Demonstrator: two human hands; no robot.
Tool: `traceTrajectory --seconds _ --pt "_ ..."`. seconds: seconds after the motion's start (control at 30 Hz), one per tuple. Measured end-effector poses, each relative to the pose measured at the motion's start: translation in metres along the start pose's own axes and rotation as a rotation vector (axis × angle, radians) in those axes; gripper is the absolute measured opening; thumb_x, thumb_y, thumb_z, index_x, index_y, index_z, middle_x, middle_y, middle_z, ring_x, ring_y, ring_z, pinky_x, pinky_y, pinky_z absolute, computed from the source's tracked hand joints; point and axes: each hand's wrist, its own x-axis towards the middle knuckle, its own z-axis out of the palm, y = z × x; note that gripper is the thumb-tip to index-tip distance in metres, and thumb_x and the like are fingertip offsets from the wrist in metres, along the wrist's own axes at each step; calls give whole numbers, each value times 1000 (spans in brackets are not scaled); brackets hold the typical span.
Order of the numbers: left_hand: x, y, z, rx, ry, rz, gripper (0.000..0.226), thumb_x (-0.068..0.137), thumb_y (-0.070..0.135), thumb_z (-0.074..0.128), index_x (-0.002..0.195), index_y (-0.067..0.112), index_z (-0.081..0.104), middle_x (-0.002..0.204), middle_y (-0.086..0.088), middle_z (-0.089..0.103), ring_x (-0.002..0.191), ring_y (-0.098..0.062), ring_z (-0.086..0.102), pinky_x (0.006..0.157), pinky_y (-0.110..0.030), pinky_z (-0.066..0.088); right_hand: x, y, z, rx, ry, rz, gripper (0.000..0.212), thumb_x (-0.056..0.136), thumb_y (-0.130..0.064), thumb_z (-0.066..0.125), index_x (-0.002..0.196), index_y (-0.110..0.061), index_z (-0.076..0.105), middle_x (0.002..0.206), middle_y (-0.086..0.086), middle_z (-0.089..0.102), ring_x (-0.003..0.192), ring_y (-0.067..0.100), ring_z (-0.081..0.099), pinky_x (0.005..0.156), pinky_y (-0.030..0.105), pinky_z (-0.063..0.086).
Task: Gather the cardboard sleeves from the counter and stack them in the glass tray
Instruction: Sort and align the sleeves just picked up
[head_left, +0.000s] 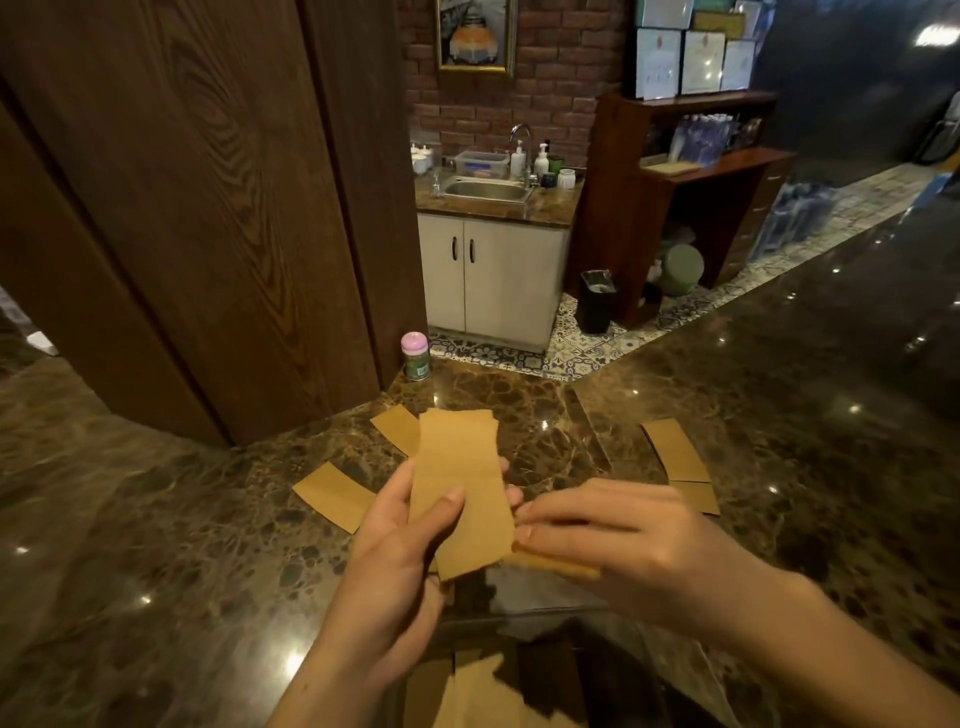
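The dark marble counter (753, 415) is filling the foreground. The glass tray (550, 618) is sitting at its near edge below the hands, holding a few tan sleeves (467, 693). The left hand (395, 551) is gripping an upright stack of cardboard sleeves (462, 483) above the tray, thumb pressing its front and fingers curling behind. The right hand (618, 540) is reaching its fingers to the stack's edge over another sleeve (558, 565); whether it is pinching this one cannot be told. Loose sleeves are lying left (335, 496), behind (396, 428) and right (675, 449). A pink-lidded jar (414, 356) is standing farther back.
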Motion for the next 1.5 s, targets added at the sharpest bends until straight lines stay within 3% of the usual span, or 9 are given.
traceTrajectory --seconds 0.17,0.3,0.5,0.83,1.0,1.17,1.27,1.43,1.5 --pt "-6 -1 8 39 7 51 38 99 4 53 134 16 59 121 -20 73 108 -38 72 86 -47 62 19 -23 -11 745 307 874 19 91 -41 65 93 -23 70 79 -12 76 66 2 72 56 15 54" --pt "-14 -10 22 61 -17 35 35 94 12 60 127 24 66 117 -13 75 106 -29 74 78 -38 63 36 -30 7 886 391 1139 27 110 -31 46 96 -21 66 73 -23 71 66 -5 67 57 9 50" --pt "-17 -17 31 110 15 118 44 87 5 67 129 18 64 116 -14 75 108 -29 72 82 -34 61 42 -36 28 685 464 1092 12 103 -36 59 101 -25 63 95 -8 73 86 6 70 78 37 61" --pt "-15 -10 23 196 50 207 37 86 3 70 120 20 67 109 -10 78 100 -28 76 78 -33 62 21 -25 8 946 348 936 23 86 -18 78 108 -11 77 98 5 82 89 20 79 72 28 62" --pt "-14 1 16 370 -20 218 42 84 11 74 122 27 67 108 0 78 99 -21 75 75 -31 61 24 -6 -15 973 269 967 70 69 -18 88 133 -29 62 108 2 81 97 22 79 79 36 66" --pt "-10 11 13 234 -21 210 36 90 18 62 126 20 65 112 -5 77 99 -19 75 74 -26 60 30 5 -24 789 301 998 60 80 -12 87 130 -34 63 105 0 75 93 21 78 69 37 66" --pt "-9 12 11 219 -9 186 30 100 13 53 128 19 64 115 -7 77 101 -23 75 73 -27 60 31 13 -29 662 86 974 68 77 -22 91 134 -42 61 116 -6 72 101 15 74 82 43 65" --pt "-5 7 11 243 73 204 33 88 8 70 119 19 67 107 -9 78 97 -27 76 72 -32 61 45 5 -27 589 -96 865 64 80 -32 89 136 -44 61 121 -24 71 111 -8 66 92 16 52" --pt "-3 7 11 164 125 187 36 85 9 71 120 18 67 106 -10 78 94 -26 77 68 -30 62 43 6 -24 623 -62 863 62 80 -31 89 135 -40 64 116 -19 76 108 -1 71 94 29 59"
